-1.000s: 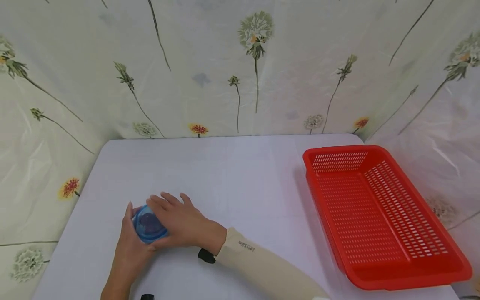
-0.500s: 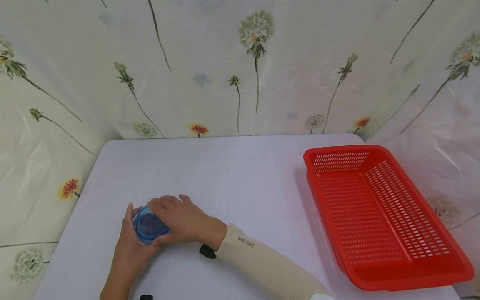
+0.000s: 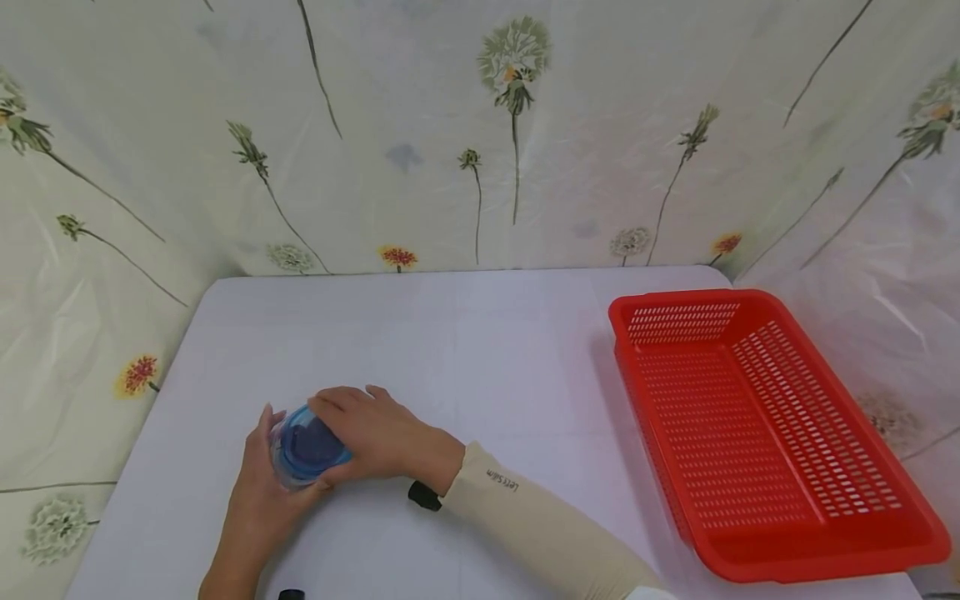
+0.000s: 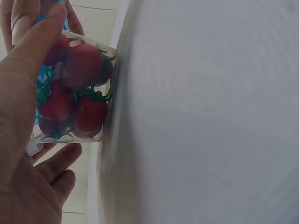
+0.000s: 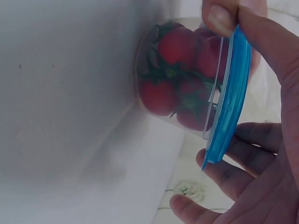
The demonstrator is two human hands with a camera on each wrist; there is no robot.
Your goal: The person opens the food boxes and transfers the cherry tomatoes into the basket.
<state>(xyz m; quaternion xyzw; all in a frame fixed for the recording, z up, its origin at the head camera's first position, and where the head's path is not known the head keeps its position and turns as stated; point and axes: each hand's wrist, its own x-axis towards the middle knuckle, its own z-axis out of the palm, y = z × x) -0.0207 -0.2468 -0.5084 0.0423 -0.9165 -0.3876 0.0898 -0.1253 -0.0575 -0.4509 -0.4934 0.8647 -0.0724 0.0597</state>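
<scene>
A clear plastic container (image 3: 282,468) stands on the table at the left, with several small red tomatoes (image 5: 177,45) with green stalks inside. My left hand (image 3: 262,498) holds its side, thumb and fingers around the wall. Over the top, my right hand (image 3: 386,437) grips the blue lid (image 5: 233,98) by its edge, thumb on the near side and fingers on the far side. In the right wrist view the lid sits slightly tilted against the rim, with a narrow gap along part of it. The right palm and fingers hide part of the lid in the head view.
A red plastic basket (image 3: 757,533) with slotted walls stands at the right of the white table (image 3: 465,358). A flower-patterned sheet (image 3: 420,125) hangs around the table's back and sides. A beige sleeve (image 3: 540,517) covers the right forearm.
My right hand has moved slightly right with the lid, and more of the clear rim shows at the container's left. My left hand stays nearly in place around the container.
</scene>
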